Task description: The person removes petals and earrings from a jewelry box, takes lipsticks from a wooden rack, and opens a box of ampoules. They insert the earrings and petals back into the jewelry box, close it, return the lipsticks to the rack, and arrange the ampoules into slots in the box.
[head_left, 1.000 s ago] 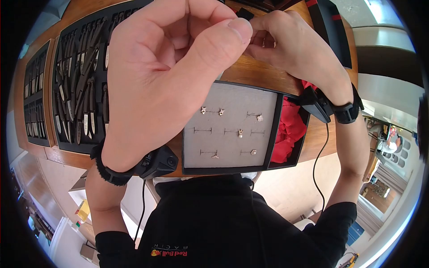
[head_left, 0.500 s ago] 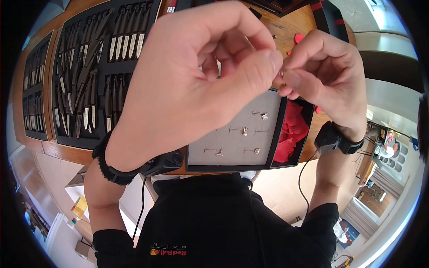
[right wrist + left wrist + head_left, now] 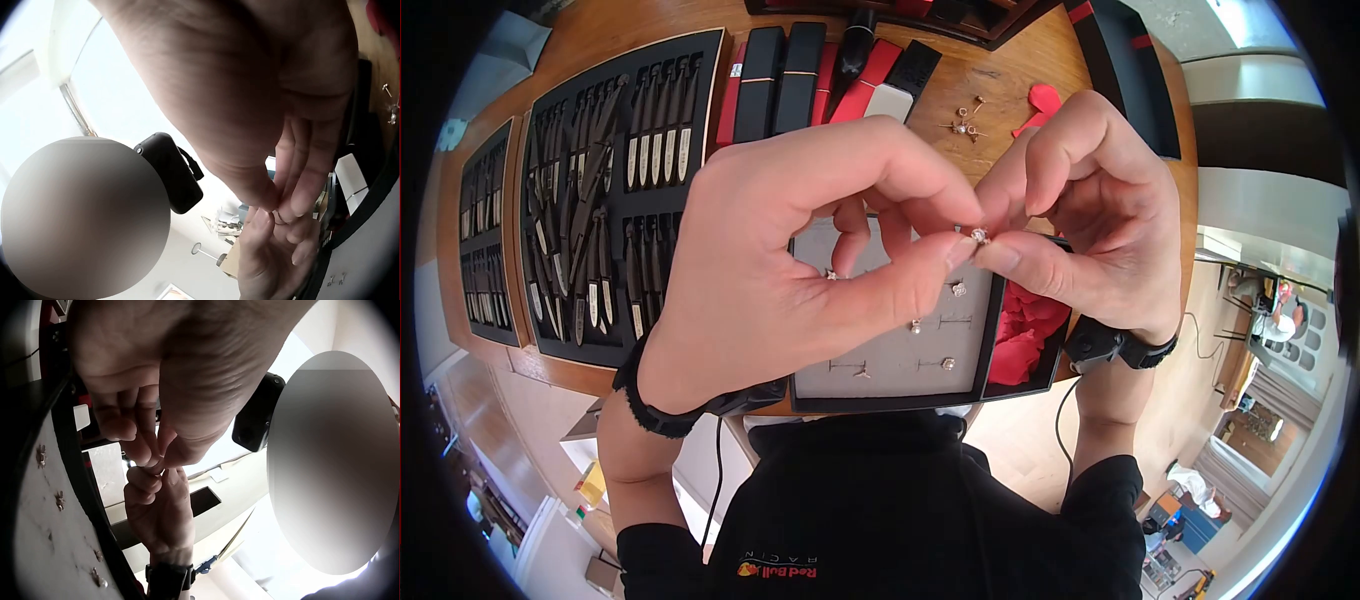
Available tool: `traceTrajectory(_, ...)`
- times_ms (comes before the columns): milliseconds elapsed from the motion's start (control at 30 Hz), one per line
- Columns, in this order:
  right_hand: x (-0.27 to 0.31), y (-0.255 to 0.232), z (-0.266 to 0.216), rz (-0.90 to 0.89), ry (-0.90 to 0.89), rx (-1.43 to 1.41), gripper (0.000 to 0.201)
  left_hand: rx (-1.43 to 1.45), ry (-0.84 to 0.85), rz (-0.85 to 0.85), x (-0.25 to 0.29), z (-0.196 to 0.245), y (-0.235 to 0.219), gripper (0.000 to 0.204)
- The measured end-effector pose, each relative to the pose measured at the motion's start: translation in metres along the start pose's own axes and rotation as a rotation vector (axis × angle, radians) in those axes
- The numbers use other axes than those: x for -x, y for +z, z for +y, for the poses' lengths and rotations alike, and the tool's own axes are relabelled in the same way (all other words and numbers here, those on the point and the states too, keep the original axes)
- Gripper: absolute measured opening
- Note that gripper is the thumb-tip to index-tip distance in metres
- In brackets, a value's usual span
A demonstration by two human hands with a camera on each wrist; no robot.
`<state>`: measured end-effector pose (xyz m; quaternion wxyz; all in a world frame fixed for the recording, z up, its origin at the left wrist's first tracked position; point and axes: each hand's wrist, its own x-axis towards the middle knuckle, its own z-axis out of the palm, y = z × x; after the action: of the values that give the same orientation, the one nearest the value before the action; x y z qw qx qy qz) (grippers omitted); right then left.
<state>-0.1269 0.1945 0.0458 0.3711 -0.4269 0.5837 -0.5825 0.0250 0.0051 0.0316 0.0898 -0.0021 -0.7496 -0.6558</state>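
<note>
In the head view, a small sparkling stud earring (image 3: 980, 236) shows between the two hands, held above a grey earring tray (image 3: 820, 345). My right hand (image 3: 1100, 225) pinches it between thumb and index finger, the other fingers curled behind. The thumb and index finger of my left hand (image 3: 800, 250) meet at the earring's other side and pinch there. Its back end is hidden by the fingertips. Both wrist views show the fingertips meeting. On the tray sit several earrings, among them a flower-shaped one (image 3: 959, 289) and a pearl one (image 3: 916, 326).
Red petals (image 3: 1030, 330) fill the tray's side compartment. Loose earrings (image 3: 965, 128) and a red petal (image 3: 1043, 97) lie on the wooden table beyond. Slim dark boxes (image 3: 760, 85) stand at the back. Cases of dark, pale-ended pieces (image 3: 565, 200) lie left, an open black box (image 3: 1135, 80) far right.
Both hands have come down from the far side to above the tray, still together. My right hand has turned so its palm shows, and the earring's stone is now visible between the fingertips.
</note>
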Motion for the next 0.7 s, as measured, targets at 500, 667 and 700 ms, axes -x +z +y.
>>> traceTrajectory(500, 0.0101, 0.0079, 0.0050, 0.036, -0.074, 0.038, 0.043, -0.116, 0.176, 0.020, -0.0035, -0.0051, 0.0021, 0.018)
traceTrajectory(667, 0.0100, 0.0052, 0.0056, -0.024, -0.095, 0.077, 0.042, -0.136, 0.146, 0.023, -0.0028, -0.0045, 0.0030, 0.018)
traceTrajectory(700, 0.0101, 0.0057, 0.0057, -0.009, -0.089, 0.097, 0.041, -0.135, 0.143, 0.024, -0.0029, -0.0049, 0.0029, 0.018)
